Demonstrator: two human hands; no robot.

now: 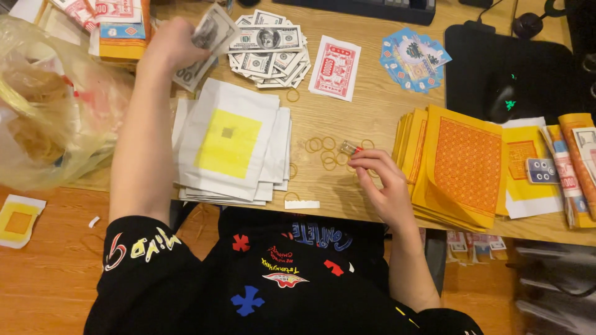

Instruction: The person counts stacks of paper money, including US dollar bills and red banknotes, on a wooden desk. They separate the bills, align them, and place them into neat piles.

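On the wooden desk (372, 105), many paper things are lying about. The biggest one, at the person's left edge of the desk, is a crinkly see-through plastic bag (43, 105). On the other side, a stack of orange and yellow paper sheets (456, 167) is sitting near the edge, with more yellow sheets and rolled bundles just beside it. A black mat (496, 56) with a dark mouse (506, 102) on it is lying behind them. In the middle, right in front of the person, a pile of white sheets with a yellow square (230, 142) is resting. Behind that pile, a heap of play money bills (270, 49) is spreading out in a fan. A red and white paper note (335, 68) is lying next to it, and a small fan of blue notes (415, 59) is lying farther along.

The left hand (171, 43) is reaching up by the heap and is closing around a few bills (208, 46), holding them above the desk. The right hand (379, 180) is curling over the desk between the white pile and the orange stack. Its fingertips are pinching a small rubber band (349, 149). More yellow rubber bands (323, 149) are lying loose on the desk just beside that hand.
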